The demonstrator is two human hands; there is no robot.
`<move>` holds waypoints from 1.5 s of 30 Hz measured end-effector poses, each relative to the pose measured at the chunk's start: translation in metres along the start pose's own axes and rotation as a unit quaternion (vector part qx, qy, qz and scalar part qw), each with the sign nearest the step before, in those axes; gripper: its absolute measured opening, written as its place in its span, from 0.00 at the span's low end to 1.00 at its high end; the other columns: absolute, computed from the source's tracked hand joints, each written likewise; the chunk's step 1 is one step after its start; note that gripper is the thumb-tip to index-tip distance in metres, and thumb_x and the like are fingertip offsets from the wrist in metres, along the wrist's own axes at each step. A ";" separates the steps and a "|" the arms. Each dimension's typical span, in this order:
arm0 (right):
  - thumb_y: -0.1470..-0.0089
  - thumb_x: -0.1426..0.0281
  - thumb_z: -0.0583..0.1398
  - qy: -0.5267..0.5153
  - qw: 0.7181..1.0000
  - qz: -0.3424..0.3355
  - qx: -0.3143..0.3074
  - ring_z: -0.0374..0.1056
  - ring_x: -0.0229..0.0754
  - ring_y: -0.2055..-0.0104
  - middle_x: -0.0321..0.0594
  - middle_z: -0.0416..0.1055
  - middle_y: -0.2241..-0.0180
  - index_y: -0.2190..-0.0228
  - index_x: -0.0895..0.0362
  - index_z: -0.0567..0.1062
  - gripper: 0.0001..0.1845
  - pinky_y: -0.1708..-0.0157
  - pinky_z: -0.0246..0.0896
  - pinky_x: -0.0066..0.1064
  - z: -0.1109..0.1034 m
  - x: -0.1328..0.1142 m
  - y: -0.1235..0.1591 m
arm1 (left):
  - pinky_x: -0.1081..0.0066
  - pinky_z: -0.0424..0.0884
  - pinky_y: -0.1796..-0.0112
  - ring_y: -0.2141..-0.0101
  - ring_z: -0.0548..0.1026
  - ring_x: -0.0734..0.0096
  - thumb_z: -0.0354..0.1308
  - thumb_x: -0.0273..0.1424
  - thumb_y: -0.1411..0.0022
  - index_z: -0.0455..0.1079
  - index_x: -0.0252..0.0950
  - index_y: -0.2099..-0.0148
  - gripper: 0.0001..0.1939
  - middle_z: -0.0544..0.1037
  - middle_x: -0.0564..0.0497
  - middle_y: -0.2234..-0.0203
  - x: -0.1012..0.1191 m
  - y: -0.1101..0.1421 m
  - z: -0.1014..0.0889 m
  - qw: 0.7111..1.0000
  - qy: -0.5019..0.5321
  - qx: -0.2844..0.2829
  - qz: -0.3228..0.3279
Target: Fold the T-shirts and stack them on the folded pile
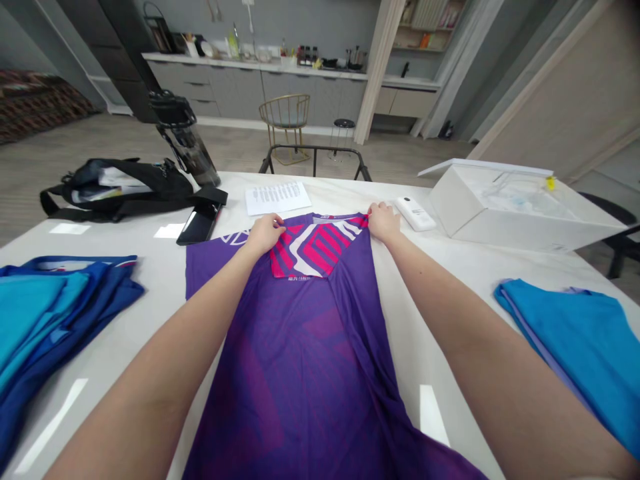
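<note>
A purple jersey (pixel 305 360) with a pink and white patterned collar area lies flat on the white table (pixel 450 280), running from the near edge towards the far side. My left hand (pixel 265 233) is closed on the jersey's top edge at the left of the collar. My right hand (pixel 383 221) pinches the top edge at the right of the collar. The right side of the jersey is folded inward over the body. Both arms stretch out over the cloth.
A pile of blue and teal shirts (pixel 45 320) lies at the left; a teal shirt (pixel 580 347) at the right. At the far side are a black bag (pixel 125 187), a black phone (pixel 199 223), a printed sheet (pixel 277 198), a white remote (pixel 416 213) and an open white box (pixel 500 203).
</note>
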State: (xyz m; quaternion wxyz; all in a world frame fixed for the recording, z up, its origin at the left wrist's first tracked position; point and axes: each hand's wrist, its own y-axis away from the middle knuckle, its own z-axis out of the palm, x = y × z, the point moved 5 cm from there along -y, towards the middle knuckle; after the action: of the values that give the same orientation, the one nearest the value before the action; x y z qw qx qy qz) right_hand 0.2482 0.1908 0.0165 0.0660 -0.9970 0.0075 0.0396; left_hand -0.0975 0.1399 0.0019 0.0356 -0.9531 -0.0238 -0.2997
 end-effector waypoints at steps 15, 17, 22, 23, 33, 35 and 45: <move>0.38 0.66 0.63 -0.151 0.950 -0.256 -0.096 0.67 0.40 0.65 0.38 0.73 0.66 0.60 0.54 0.79 0.06 0.63 0.57 0.29 -0.031 -0.035 0.192 | 0.54 0.62 0.38 0.38 0.69 0.57 0.49 0.32 0.28 0.71 0.41 0.38 0.20 0.72 0.44 0.37 0.071 0.144 0.024 0.944 -0.183 -0.055 0.270; 0.37 0.65 0.62 -0.147 0.952 -0.250 -0.096 0.67 0.39 0.65 0.38 0.73 0.65 0.59 0.54 0.79 0.07 0.64 0.56 0.29 -0.037 -0.033 0.229 | 0.53 0.59 0.36 0.38 0.69 0.59 0.49 0.31 0.28 0.69 0.42 0.36 0.21 0.71 0.45 0.37 0.081 0.182 0.030 0.939 -0.171 -0.065 0.292; 0.37 0.67 0.62 -0.167 0.950 -0.244 -0.100 0.68 0.38 0.66 0.36 0.74 0.67 0.58 0.54 0.79 0.07 0.64 0.56 0.28 -0.048 -0.024 0.309 | 0.49 0.58 0.35 0.37 0.68 0.58 0.50 0.32 0.27 0.67 0.42 0.35 0.21 0.71 0.45 0.36 0.101 0.264 0.040 0.935 -0.146 -0.101 0.307; 0.37 0.67 0.62 -0.167 0.951 -0.241 -0.095 0.68 0.38 0.66 0.36 0.74 0.67 0.58 0.54 0.79 0.07 0.64 0.56 0.28 -0.051 -0.021 0.322 | 0.48 0.58 0.35 0.37 0.68 0.58 0.50 0.32 0.27 0.67 0.42 0.35 0.21 0.71 0.45 0.36 0.103 0.276 0.041 0.937 -0.145 -0.101 0.302; 0.38 0.54 0.62 -0.084 0.982 -0.140 -0.093 0.71 0.48 0.55 0.43 0.77 0.60 0.56 0.53 0.78 0.17 0.55 0.58 0.36 -0.077 0.016 0.425 | 0.57 0.65 0.46 0.47 0.72 0.58 0.53 0.33 0.28 0.66 0.42 0.35 0.21 0.75 0.45 0.47 0.138 0.376 0.046 0.931 -0.144 -0.081 0.327; 0.40 0.51 0.63 -0.057 0.988 -0.100 -0.098 0.70 0.51 0.51 0.45 0.77 0.56 0.57 0.53 0.78 0.20 0.53 0.58 0.40 -0.079 0.028 0.435 | 0.58 0.66 0.48 0.47 0.71 0.58 0.53 0.33 0.27 0.66 0.42 0.35 0.20 0.75 0.45 0.48 0.142 0.387 0.046 0.934 -0.141 -0.080 0.317; 0.40 0.65 0.62 -0.077 0.987 -0.101 -0.100 0.71 0.54 0.52 0.44 0.78 0.61 0.58 0.54 0.77 0.10 0.49 0.56 0.47 -0.107 0.020 0.483 | 0.61 0.65 0.53 0.52 0.72 0.59 0.54 0.31 0.28 0.66 0.42 0.37 0.19 0.75 0.47 0.52 0.181 0.439 0.036 0.924 -0.108 -0.051 0.364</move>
State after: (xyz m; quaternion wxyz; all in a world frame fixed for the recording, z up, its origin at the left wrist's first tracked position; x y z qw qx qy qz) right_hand 0.2665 -0.3021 0.0574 -0.0302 -0.9882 -0.1024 0.1096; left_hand 0.1005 -0.2903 0.0531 0.0912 -0.9233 0.3359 -0.1625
